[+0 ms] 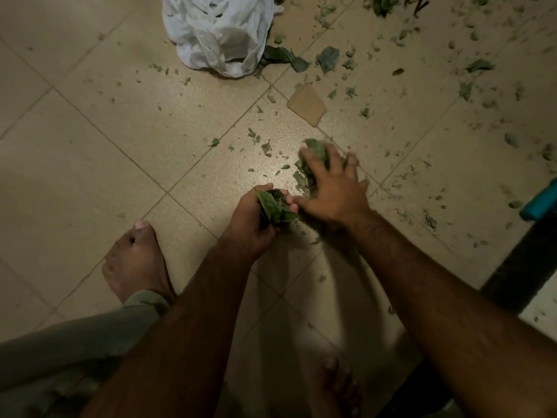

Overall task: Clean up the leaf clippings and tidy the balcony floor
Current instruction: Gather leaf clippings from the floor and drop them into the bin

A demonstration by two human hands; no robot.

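left hand (256,220): fingers clenched round a bunch of leaf clippings (275,208) | right hand (334,188): fingers spread, blurred, over a small leaf pile (304,173); white plastic bag (217,34) well beyond fingertips

On the tiled floor (99,152), a plastic bag (217,34) lies at the far side, left of centre. A loose piece of tile (306,104) rests nearer, just right of the bag. Leaf clippings (407,95) are scattered across the far right, thinning toward the middle. The left hand (256,221) is in the centre with a bunch of leaves (275,206) in it; the right hand (334,188) lies just beside it on the right, over a small heap of clippings (304,173). A bare foot (135,260) stands to the near left.
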